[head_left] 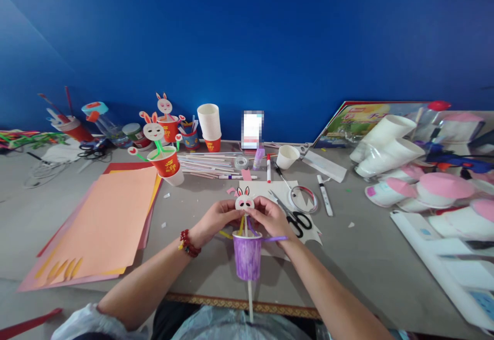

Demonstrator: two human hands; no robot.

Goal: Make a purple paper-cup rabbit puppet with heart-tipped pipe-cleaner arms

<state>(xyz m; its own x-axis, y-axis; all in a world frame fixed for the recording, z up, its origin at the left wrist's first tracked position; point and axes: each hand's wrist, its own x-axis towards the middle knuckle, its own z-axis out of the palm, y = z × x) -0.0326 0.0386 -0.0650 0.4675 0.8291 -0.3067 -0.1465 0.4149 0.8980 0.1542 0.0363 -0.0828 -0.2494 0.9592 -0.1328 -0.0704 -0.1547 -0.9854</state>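
A white paper rabbit face (244, 202) with red-lined ears is pinched between my two hands. My left hand (219, 219) closes on its left edge, and my right hand (270, 219) has its thumb and fingers on the right edge. Under the face a pale stick runs down through a purple-coloured paper cup (247, 257) and comes out below, near my lap. One yellow and one purple strip rise from the cup to the face. Another purple strip (275, 238) pokes out to the right, by my right wrist. Fingertips partly hide where face and stick meet.
Black-handled scissors (300, 224) and a tape roll (303, 199) lie right of my hands. Orange paper sheets (111, 221) are stacked at left. A finished rabbit cup (164, 162) stands behind. Stacked white cups (209, 120), a marker (324, 196) and a phone (251, 130) are farther back.
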